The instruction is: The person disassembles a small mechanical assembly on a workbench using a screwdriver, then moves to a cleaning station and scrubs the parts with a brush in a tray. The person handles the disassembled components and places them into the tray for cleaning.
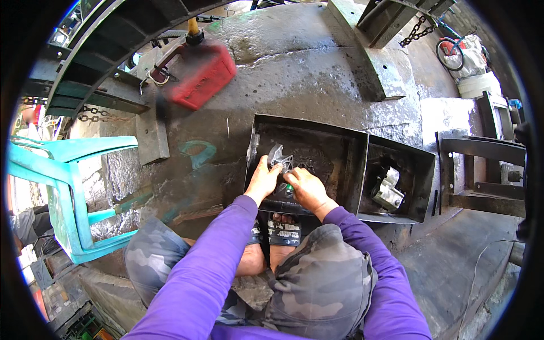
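Observation:
A silvery cast metal part (277, 156) with arms and openings is gripped by my left hand (263, 180) over the left end of a black metal tray (345, 141). Close beside it, my right hand (309, 189) is closed around a small tool with a green handle (289, 187); its working end meets the metal part or lies just by it, hidden by my fingers. In the tray's smaller right compartment rests another silvery metal housing (389, 190). Dark oily grime coats the tray's floor.
A red fuel can (203, 76) stands on the stained concrete beyond the tray. At the left is a turquoise plastic chair (76, 198). A black steel frame (481, 175) sits right of the tray. Steel beams with chains (416, 31) stand farther back.

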`<state>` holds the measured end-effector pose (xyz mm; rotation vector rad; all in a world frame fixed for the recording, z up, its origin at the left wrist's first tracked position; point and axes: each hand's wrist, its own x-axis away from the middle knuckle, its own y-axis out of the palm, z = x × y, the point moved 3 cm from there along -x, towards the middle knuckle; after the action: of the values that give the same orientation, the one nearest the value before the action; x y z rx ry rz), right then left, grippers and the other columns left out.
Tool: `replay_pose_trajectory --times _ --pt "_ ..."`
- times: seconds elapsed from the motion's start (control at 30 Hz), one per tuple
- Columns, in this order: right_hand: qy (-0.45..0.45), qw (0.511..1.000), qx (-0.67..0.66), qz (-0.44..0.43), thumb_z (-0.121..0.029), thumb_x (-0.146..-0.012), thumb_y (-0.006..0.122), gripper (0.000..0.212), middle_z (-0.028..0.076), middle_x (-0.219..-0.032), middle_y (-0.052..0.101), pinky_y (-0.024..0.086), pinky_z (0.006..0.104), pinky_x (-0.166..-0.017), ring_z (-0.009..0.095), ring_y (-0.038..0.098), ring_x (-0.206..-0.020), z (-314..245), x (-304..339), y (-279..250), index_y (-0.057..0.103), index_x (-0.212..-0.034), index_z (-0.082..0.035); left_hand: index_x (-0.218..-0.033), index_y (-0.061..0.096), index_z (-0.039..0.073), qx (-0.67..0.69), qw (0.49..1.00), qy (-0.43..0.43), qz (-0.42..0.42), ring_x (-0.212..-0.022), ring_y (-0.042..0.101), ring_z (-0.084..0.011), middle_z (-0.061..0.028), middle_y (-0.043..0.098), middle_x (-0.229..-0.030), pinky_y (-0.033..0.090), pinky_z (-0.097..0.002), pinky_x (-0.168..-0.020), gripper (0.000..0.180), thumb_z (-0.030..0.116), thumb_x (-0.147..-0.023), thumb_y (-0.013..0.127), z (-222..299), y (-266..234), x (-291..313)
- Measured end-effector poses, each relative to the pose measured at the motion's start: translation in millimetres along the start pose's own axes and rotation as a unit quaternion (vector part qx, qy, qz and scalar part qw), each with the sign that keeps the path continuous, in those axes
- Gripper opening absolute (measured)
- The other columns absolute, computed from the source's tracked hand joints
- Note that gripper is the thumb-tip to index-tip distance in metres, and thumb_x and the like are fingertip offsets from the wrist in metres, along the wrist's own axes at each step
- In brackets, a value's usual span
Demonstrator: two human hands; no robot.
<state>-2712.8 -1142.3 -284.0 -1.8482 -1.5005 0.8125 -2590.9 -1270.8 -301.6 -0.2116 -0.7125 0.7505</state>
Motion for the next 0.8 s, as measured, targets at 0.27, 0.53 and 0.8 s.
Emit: replay_pose_trajectory --times 0.27,0.53,0.8 --pt "0.478 0.684 -0.551 0.026 -0.014 -0.101 0.071 0.016 0.013 -0.086 0.073 0.059 0.0347 -0.06 0.021 0.072 -0.071 36 -3 20 0.069 -0.1 0.001 -0.14 0.052 -0.004 -0.003 1.0 -0.008 0.023 -0.117 0.066 -0.0335 -0.025 0.069 -0.125 0.049 -0.041 -0.103 0.055 0.032 -0.102 0.069 -3 0 2" --pt "0.29 0.898 -0.19 0.269 -0.008 -0.094 0.072 0.015 0.012 -0.103 0.071 0.055 0.0391 -0.085 0.027 0.067 -0.098 65 10 -19 0.071 -0.107 -0.003 -0.155 0.034 -0.008 0.07 0.997 -0.025 0.0 -0.138 0.056 -0.0407 -0.0349 0.059 -0.14 0.042 -0.0413 -0.116 0.083 0.03 -0.095 0.076 0 0 7" --pt "0.441 0.632 -0.629 0.104 -0.012 -0.098 0.069 0.012 0.01 -0.096 0.071 0.061 0.0396 -0.072 0.026 0.07 -0.088 25 19 36 0.065 -0.103 -0.002 -0.165 0.004 0.0 -0.063 0.992 -0.1 -0.039 -0.131 0.062 -0.0436 -0.0383 0.061 -0.136 0.047 -0.042 -0.112 0.11 0.014 -0.085 0.079 2 -4 31"
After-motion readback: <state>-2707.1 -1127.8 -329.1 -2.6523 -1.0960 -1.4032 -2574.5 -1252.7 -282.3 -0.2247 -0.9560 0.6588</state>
